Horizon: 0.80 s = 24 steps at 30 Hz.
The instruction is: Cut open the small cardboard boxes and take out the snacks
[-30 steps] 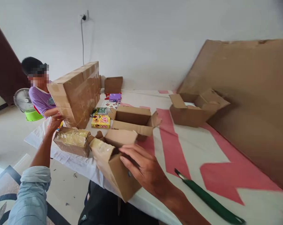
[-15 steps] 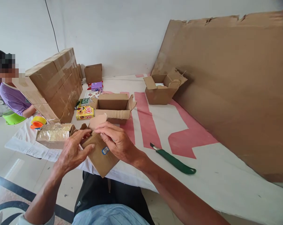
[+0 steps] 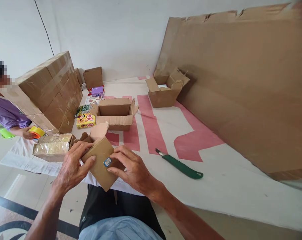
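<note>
I hold a small brown cardboard box [image 3: 99,163] with both hands at the near edge of the white and pink table cover [image 3: 216,176]. My left hand [image 3: 72,165] grips its left side and my right hand [image 3: 129,168] grips its right side. A small blue and white sticker [image 3: 107,162] sits on the box face between my thumbs. One flap of the box stands up behind my fingers. A taped box [image 3: 52,146] lies just left of my left hand.
A green-handled cutter [image 3: 179,165] lies right of my hands. Open cardboard boxes [image 3: 116,111] [image 3: 164,90] stand farther back, with snack packets [image 3: 85,120] beside them. A stack of sealed cartons [image 3: 51,90] rises at the left. A person's hand [image 3: 28,133] holds a tape roll there. A big cardboard sheet [image 3: 241,86] leans at the right.
My left hand came back from the far left and took hold of the box with my right. The box has been turned so its stickered face points up.
</note>
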Each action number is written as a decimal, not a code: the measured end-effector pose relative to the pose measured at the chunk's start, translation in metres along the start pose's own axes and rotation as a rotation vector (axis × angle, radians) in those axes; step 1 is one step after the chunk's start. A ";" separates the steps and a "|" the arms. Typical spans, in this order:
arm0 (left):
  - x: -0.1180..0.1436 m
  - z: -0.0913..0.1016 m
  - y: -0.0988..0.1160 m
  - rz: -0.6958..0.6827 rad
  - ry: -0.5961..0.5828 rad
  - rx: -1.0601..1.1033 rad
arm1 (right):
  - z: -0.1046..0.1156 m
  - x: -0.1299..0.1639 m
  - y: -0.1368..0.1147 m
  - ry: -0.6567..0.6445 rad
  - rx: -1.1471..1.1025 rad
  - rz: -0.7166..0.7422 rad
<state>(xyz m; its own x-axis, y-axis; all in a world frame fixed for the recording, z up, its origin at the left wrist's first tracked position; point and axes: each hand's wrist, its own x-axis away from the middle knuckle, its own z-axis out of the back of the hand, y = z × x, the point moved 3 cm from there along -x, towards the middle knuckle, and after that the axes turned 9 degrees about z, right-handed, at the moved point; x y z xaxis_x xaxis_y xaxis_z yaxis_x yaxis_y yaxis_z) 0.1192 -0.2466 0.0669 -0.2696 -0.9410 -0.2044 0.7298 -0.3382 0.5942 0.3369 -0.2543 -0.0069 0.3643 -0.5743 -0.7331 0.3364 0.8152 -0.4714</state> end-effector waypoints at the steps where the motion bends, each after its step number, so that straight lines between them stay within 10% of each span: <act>1: 0.000 0.000 0.000 0.000 -0.007 -0.001 | 0.000 0.000 0.001 0.009 0.000 -0.006; 24: -0.002 -0.013 0.017 0.020 0.025 -0.199 | -0.010 0.007 -0.013 0.265 0.148 -0.092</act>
<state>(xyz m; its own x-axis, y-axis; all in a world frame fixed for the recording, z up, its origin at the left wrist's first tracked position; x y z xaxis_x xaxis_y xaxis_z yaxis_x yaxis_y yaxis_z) 0.1406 -0.2509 0.0675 -0.2402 -0.9467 -0.2146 0.8451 -0.3127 0.4336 0.3262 -0.2677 -0.0108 0.0935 -0.5898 -0.8021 0.4870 0.7298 -0.4798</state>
